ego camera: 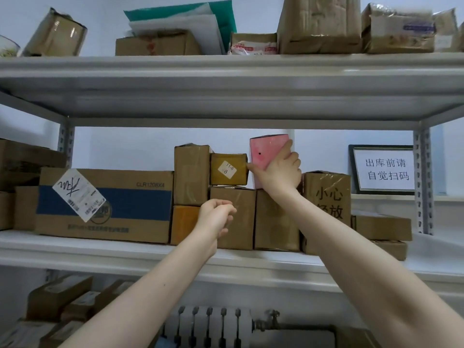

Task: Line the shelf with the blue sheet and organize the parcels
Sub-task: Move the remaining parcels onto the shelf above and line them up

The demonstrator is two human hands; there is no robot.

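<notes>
Low down, closest to me, a white ribbed metal radiator (208,325) stands under the racking, with brown cardboard parcels (57,297) heaped on the lowest level to its left. Both my bare forearms reach up from there over the front lip of the pale grey metal middle shelf (100,252). My left hand (216,217) hangs in front of a plain brown taped carton (236,222), fingers loosely curled and holding nothing. My right hand (278,172) is higher and further in, fingers and thumb wrapped round a pink rectangular parcel in clear film (263,149), which stands roughly upright above another brown carton (276,227); whether its base touches I cannot tell. Just left of it sits a small mustard-yellow box with a white "11-6" sticker (228,169), then a tall brown taped box (191,174), then a long cardboard carton with a blue band and a white shipping label (105,204). On the right stands a brown box with black handwritten characters (326,192). Behind, against the pale blue-white wall (125,146), leans a dark-framed white printed notice (384,169). Overhead, the grey upper shelf (226,71) carries more brown parcels and a teal plastic mailer (226,18).
</notes>
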